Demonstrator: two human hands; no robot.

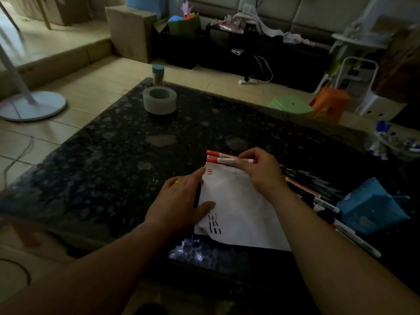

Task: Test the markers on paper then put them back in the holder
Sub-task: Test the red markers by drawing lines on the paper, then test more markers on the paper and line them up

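Observation:
A white sheet of paper [238, 208] lies on the dark stone table [113, 167], with short red and black test strokes near its left edge. My left hand [181, 198] lies flat with straight fingers on the paper's left side. My right hand [256, 169] grips two red-capped markers [218, 156] at the paper's far edge, caps pointing left. Several more markers [318, 196] lie in a row to the right of the paper. The blue holder [372, 205] lies tipped on its side at the right.
A grey roll of tape [159, 100] and a small jar with a blue lid [158, 75] stand at the table's far left corner. Loose small items [393, 142] sit at the far right edge. Green and orange stools [313, 105] stand on the floor beyond.

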